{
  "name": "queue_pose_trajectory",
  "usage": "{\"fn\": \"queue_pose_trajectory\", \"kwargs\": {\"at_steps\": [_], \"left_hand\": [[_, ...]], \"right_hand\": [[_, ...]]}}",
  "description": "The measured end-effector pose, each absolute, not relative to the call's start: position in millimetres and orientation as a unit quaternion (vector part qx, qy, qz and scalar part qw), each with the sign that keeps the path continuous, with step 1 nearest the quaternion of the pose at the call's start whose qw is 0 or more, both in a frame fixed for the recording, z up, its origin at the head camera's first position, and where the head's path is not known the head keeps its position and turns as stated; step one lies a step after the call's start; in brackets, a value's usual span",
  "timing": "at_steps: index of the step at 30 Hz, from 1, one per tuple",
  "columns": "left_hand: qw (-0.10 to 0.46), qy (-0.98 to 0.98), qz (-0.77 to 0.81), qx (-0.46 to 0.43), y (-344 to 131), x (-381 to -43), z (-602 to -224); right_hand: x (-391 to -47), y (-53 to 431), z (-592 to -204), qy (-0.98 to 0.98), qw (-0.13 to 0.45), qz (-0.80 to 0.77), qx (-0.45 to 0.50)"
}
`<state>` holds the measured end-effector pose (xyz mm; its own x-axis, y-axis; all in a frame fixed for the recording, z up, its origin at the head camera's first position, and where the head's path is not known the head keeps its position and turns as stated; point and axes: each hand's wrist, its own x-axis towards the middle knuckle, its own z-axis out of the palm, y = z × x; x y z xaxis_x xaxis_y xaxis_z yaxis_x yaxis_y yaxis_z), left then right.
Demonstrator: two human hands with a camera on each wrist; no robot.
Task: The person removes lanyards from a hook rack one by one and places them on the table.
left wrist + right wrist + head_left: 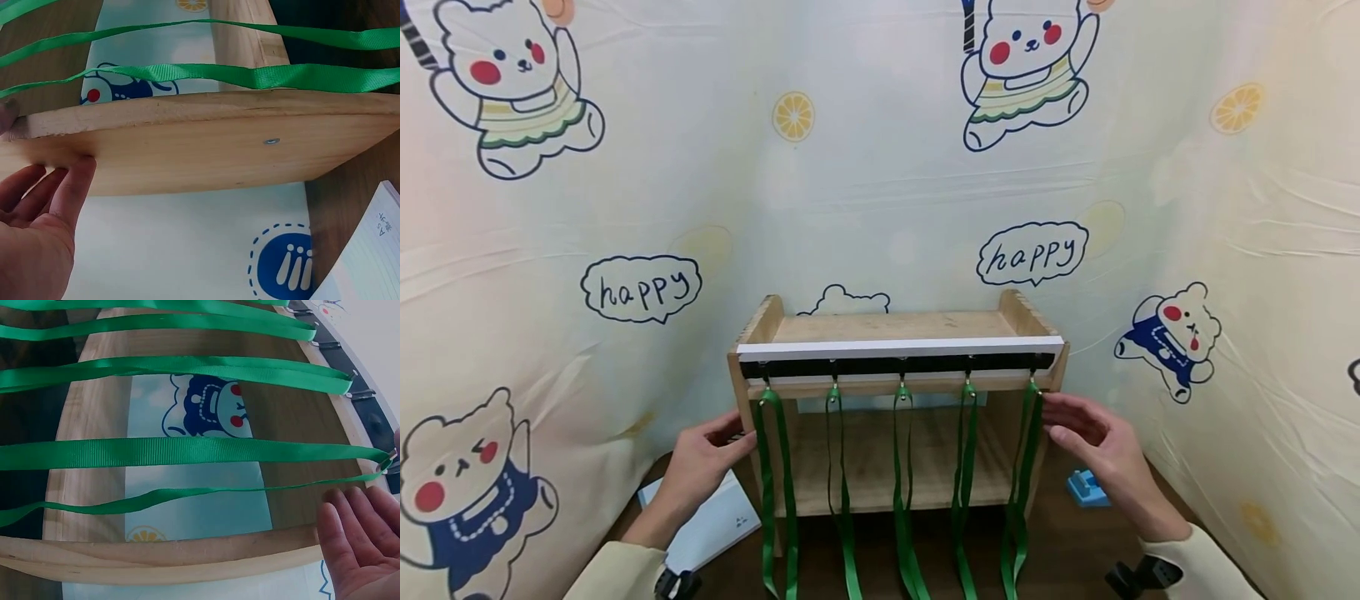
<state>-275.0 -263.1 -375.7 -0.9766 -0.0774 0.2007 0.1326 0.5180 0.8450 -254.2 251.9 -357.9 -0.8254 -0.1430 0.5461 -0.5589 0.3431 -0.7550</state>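
Note:
A small wooden shelf [891,458] stands in front of me, with a black strip [865,365] along its upper front. Several green ribbon loops [844,517] hang from metal clips on that strip. At the shelf's left side my left hand [700,454] grips the side panel [187,150], fingertips on its outer face and thumb at its front edge. My right hand [1097,437] is by the right side panel, fingers extended and thumb apart. In the right wrist view its fingers [340,534] lie close to the outermost ribbon [144,499], near the clips.
Left of the shelf lies a white paper pad [715,525] with handwriting. A small blue plastic piece [1086,487] sits on the brown table [1075,550] at the right. Behind, a printed cloth [880,192] with cartoon bears hangs around the workspace.

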Motion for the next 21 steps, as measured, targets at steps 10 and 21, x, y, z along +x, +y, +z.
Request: {"fn": "queue_pose_trajectory", "kwargs": {"at_steps": [10,21], "left_hand": [[0.103,-0.863,-0.495,-0.006,-260.8,-273.6,-373.0],[0.103,-0.867,-0.487,0.002,-261.0,-274.7,-373.0]], "right_hand": [[-254.6,243.7,-356.0,-0.822,0.23,0.489,0.181],[-251.9,228.9,-351.3,-0.838,0.245,0.471,0.126]]}}
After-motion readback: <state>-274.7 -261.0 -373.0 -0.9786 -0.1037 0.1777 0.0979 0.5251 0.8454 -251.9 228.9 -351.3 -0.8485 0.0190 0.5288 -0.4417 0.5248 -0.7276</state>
